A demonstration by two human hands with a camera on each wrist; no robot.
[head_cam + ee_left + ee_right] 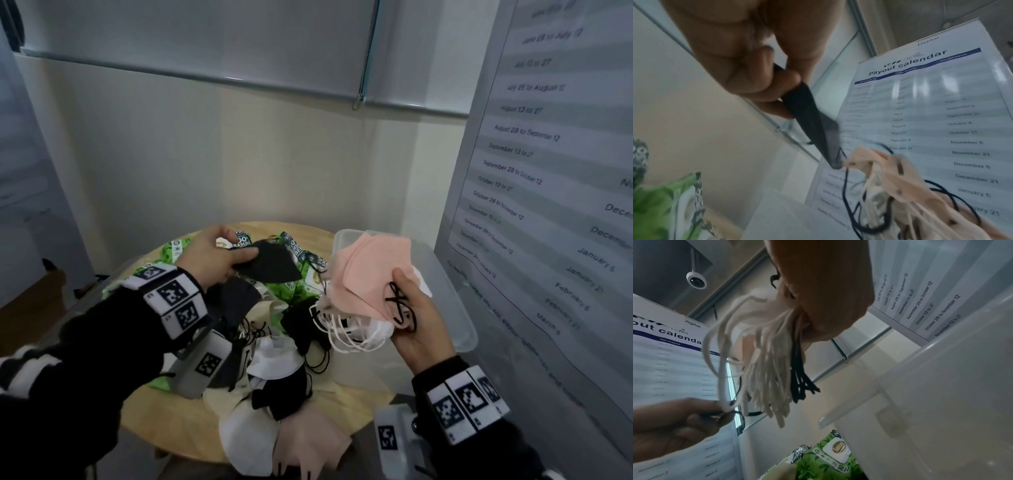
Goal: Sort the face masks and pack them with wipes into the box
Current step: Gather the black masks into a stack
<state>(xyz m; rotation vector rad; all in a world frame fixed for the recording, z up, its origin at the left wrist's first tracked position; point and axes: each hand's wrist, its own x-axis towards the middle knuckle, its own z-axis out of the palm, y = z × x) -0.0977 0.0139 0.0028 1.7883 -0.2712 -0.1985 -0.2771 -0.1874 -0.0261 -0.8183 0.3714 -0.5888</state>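
Observation:
My left hand point(219, 255) pinches a black mask point(270, 262) by its edge, lifted above the pile; the left wrist view shows the same black mask point(809, 120) between thumb and fingers. My right hand point(411, 308) grips a stack of masks with a pink mask point(370, 274) on top, white ones beneath, and white ear loops point(339, 332) hanging down. In the right wrist view the loops point(764, 369) dangle from the hand with black loops beside them. Loose black, white, pink and cream masks point(274, 383) lie heaped on the round wooden table point(164, 411). Green wipes packs point(291, 287) sit behind them.
A clear plastic box point(445, 291) stands at the table's right, behind my right hand. A poster board with dates point(548, 171) stands close on the right. The wall and a window blind are behind the table. Wipes packs point(828, 459) show beside the box wall.

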